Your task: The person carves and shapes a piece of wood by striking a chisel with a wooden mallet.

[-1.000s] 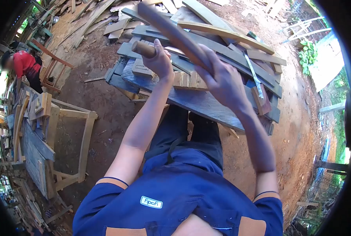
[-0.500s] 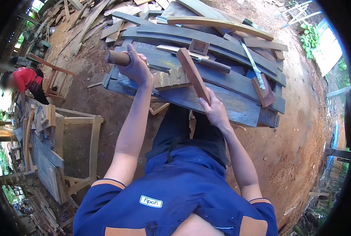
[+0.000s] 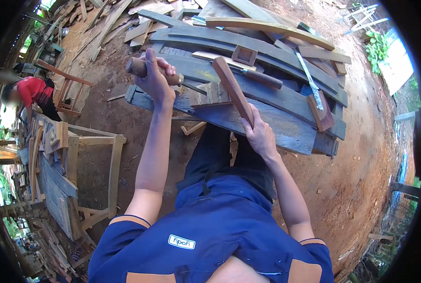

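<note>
Reddish dirt floor (image 3: 142,132), littered at the far left with planks (image 3: 107,35), spreads around the workshop, where a person in a red shirt (image 3: 33,92) bends beside a chair-like wooden frame. Toward the middle, the left hand (image 3: 157,78) is wrapped around the handle of a chisel (image 3: 174,79); half a second ago its blade (image 3: 193,87) did not show, and now it does, running toward a notched wooden block (image 3: 215,96) on the near left part of the table (image 3: 281,127). That suggests the edge is being set at the notches, though whether its tip touches is hard to tell. The chisel's long axis slants nearer as it goes right, butt at the left. Next comes a brown wooden bar (image 3: 231,87), raised high a second ago and now low, apart from the handle, so no blow seems to be landing; its long axis runs from near right to far left, free end pointing far. Clasping its near end is the right hand (image 3: 261,137).
</note>
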Tool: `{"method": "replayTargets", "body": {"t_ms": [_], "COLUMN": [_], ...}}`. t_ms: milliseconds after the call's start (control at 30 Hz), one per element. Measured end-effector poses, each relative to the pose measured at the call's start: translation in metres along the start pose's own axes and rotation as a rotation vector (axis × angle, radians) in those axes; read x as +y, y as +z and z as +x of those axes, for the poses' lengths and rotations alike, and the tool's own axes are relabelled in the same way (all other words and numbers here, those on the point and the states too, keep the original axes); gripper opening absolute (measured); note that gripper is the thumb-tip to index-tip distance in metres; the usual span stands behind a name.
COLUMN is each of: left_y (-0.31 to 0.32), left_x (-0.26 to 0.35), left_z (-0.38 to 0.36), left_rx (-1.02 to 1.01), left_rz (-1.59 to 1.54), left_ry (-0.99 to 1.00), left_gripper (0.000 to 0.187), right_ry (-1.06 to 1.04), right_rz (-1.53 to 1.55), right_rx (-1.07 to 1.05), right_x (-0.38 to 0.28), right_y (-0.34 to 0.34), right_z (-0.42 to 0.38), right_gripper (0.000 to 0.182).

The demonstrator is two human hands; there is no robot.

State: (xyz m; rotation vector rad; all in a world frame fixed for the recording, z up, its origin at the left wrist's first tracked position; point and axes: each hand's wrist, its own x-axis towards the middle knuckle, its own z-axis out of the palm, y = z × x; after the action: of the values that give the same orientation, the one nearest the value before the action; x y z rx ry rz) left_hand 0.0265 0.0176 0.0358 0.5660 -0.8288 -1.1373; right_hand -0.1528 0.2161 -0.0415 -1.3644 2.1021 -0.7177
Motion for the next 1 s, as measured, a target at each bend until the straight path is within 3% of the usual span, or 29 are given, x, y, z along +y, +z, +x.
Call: {"method": "replayTargets", "body": {"t_ms": [133, 300, 367, 400, 467, 533, 600, 667, 1000], "left_y": [-0.002, 0.002, 0.004, 0.006, 0.004, 0.004, 0.002, -0.002, -0.005], "left_x": [-0.004, -0.004, -0.003, -0.002, -0.002, -0.003, -0.004, -0.004, -0.004], "left_z": [0.000, 0.001, 0.002, 0.001, -0.001, 0.003, 0.007, 0.007, 0.009], "left_rx": [0.152, 0.148, 0.130, 0.111, 0.096, 0.112, 0.097, 0.117, 0.092], "left_rz": [-0.008, 0.014, 0.028, 0.049, 0.073, 0.058, 0.037, 0.044, 0.039], "left_ry": [0.024, 0.065, 0.069, 0.077, 0.081, 0.057, 0.085, 0.066, 0.080], "left_gripper": [0.032, 0.032, 0.032, 0.033, 0.035, 0.035, 0.029, 0.029, 0.029], "right_ry": [0.026, 0.009, 0.006, 0.006, -0.105, -0.109, 0.059, -0.034, 0.129], "right_rz": [0.004, -0.053, 0.208, 0.209, 0.343, 0.365, 0.408, 0.398, 0.466], "right_rx": [-0.013, -0.071, -0.066, -0.070, 0.122, 0.133, -0.079, -0.074, -0.365], "right_x": [-0.004, -0.008, -0.009, -0.008, -0.002, -0.005, -0.012, -0.008, -0.027], "right_y": [-0.002, -0.006, -0.007, -0.005, 0.000, 0.001, 0.003, 0.014, 0.007], "right_z": [-0.005, -0.007, -0.005, 0.000, 0.020, 0.036, 0.043, 0.037, 0.016], "right_gripper": [0.054, 0.055, 0.055, 0.055, 0.055, 0.055, 0.057, 0.057, 0.068]}}
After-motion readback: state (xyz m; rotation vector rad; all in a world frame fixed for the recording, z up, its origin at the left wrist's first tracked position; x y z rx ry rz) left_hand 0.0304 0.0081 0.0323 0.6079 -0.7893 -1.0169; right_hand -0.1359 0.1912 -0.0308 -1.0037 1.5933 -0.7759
